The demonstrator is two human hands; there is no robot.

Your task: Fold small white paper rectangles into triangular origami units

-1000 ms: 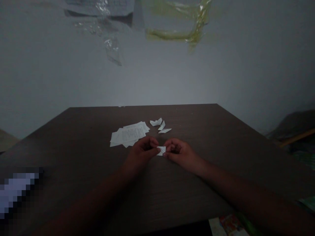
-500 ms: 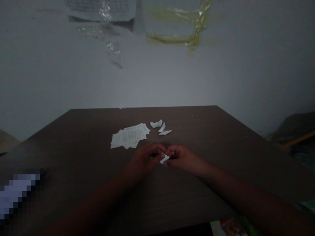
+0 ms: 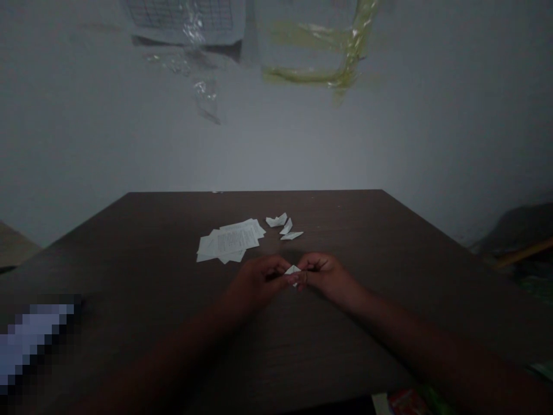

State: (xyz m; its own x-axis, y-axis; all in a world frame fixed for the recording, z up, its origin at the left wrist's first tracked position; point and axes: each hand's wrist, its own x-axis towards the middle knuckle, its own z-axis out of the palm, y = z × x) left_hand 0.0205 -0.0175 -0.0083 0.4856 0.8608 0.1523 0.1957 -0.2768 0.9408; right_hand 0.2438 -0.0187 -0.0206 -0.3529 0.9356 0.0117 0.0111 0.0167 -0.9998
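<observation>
Between my two hands is a small folded piece of white paper (image 3: 293, 269), its pointed top showing above the thumbs. My left hand (image 3: 263, 278) pinches it from the left, and my right hand (image 3: 323, 271) pinches it from the right. The fingertips hide most of its lower part. Beyond the hands lie a folded paper boat (image 3: 276, 220) and two more folded paper pieces, one of them a flat, pointed one (image 3: 292, 236). Left of these, a loose pile of printed paper sheets (image 3: 228, 242) is spread out.
The dark wooden table (image 3: 173, 213) meets a pale wall (image 3: 285, 144) with taped paper and yellowed tape (image 3: 302, 75). A pixelated bright object (image 3: 37, 334) lies at the left. Something red and green (image 3: 408, 402) shows below the table's front edge.
Both hands have shifted their fingers on the folded paper. It has turned, so a peaked tip now points up between the thumbs. The camera view has moved slightly.
</observation>
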